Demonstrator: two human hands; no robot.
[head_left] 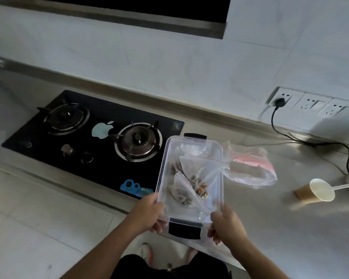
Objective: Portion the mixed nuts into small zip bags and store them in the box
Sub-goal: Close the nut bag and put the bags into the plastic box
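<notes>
I see filled zip bags [186,184] already inside the box [220,158]; my left hand [149,212] and right hand [227,224] grip its six-o'clock end, the lid apparently left to close.

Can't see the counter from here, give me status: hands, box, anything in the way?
Left hand and right hand grip the clear box. Filled zip bags inside. Paper cup and loose plastic bag lie to the right.

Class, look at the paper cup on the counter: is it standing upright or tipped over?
Tipped over. The paper cup lies on its side on the counter, its white mouth facing the camera.
</notes>
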